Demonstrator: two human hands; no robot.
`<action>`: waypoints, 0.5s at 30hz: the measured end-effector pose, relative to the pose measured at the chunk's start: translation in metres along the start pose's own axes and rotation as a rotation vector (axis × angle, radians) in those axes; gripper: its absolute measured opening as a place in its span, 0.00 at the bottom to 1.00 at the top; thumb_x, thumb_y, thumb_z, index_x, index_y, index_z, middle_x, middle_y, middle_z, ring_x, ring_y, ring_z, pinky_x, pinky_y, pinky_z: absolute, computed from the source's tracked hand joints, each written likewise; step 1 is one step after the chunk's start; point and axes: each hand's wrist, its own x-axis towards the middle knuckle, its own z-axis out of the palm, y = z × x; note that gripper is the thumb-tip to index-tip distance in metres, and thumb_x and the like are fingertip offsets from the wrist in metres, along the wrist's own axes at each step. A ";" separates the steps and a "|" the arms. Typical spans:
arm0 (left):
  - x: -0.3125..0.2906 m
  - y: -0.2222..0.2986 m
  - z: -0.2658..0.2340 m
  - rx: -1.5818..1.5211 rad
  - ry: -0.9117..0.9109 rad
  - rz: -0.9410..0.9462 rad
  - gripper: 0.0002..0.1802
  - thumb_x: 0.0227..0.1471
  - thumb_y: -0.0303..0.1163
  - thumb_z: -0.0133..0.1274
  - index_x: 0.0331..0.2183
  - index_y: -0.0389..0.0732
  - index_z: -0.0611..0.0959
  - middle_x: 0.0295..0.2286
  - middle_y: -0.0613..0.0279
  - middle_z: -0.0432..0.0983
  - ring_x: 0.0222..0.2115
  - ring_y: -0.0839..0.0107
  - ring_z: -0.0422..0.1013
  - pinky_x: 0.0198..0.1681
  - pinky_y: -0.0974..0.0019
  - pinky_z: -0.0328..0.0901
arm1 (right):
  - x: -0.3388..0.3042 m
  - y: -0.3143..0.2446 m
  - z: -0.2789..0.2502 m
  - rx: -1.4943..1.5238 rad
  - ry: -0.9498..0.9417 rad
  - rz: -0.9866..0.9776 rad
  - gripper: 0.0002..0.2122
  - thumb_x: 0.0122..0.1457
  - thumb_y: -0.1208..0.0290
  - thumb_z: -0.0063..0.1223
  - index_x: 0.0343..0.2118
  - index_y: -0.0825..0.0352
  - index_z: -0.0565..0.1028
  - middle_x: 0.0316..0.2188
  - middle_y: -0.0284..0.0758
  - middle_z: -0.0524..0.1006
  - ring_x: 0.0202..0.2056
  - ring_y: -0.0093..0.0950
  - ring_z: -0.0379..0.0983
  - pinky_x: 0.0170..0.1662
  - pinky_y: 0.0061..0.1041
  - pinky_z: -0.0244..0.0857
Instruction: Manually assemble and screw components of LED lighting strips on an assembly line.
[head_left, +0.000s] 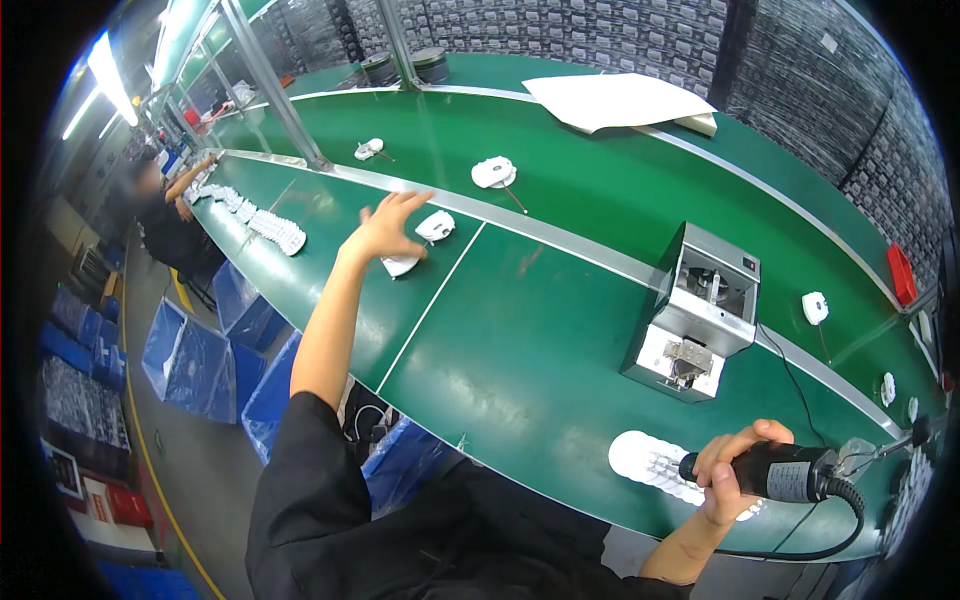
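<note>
My left hand [385, 230] reaches over the green bench with its fingers spread, holding nothing. Right by its fingertips lies a white plastic housing [436, 226]. A second white piece [400, 266] lies under the palm, partly covered by it; I cannot tell whether the hand touches it. At the lower right, my right hand [725, 475] is wrapped around a black electric screwdriver [775, 470], held sideways with its cable trailing back. Beneath the tool's front end, a row of overlapping white round parts [640, 458] rests on the bench, partly hidden by the hand.
A grey metal machine [705, 300] stands right of centre. Beyond the metal rail, a green belt carries white housings [493, 173] with thin wires. White sheeting [615, 100] lies at the back. Far left, a co-worker [175, 215] sits near a row of white parts [265, 225]; blue-lined bins [190, 360] stand below.
</note>
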 end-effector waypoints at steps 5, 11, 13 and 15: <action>0.048 -0.024 0.020 -0.268 -0.269 0.349 0.45 0.26 0.21 0.59 0.53 0.52 0.72 0.54 0.63 0.65 0.57 0.57 0.56 0.59 0.53 0.51 | 0.000 0.001 0.004 -0.014 -0.004 0.025 0.25 0.46 0.80 0.52 0.49 0.68 0.58 0.14 0.32 0.64 0.11 0.21 0.58 0.16 0.21 0.59; 0.053 -0.002 0.016 -0.469 0.512 0.427 0.35 0.32 0.24 0.64 0.49 0.42 0.74 0.47 0.57 0.71 0.48 0.64 0.66 0.54 0.63 0.58 | -0.007 -0.007 -0.005 -0.053 0.025 -0.002 0.26 0.46 0.80 0.53 0.49 0.68 0.58 0.15 0.32 0.64 0.11 0.21 0.59 0.17 0.20 0.59; 0.054 -0.002 0.016 -0.825 0.783 0.322 0.35 0.35 0.26 0.65 0.49 0.36 0.72 0.45 0.57 0.71 0.47 0.67 0.66 0.54 0.64 0.59 | -0.006 -0.010 -0.003 -0.032 0.035 0.009 0.26 0.46 0.80 0.54 0.49 0.68 0.58 0.15 0.33 0.65 0.12 0.21 0.59 0.17 0.20 0.59; 0.014 0.057 0.001 -1.019 0.580 0.409 0.36 0.36 0.28 0.66 0.49 0.33 0.71 0.44 0.57 0.72 0.46 0.70 0.66 0.53 0.66 0.59 | -0.003 -0.009 0.000 -0.029 0.049 0.020 0.26 0.46 0.81 0.55 0.49 0.68 0.58 0.15 0.33 0.65 0.13 0.22 0.60 0.18 0.20 0.58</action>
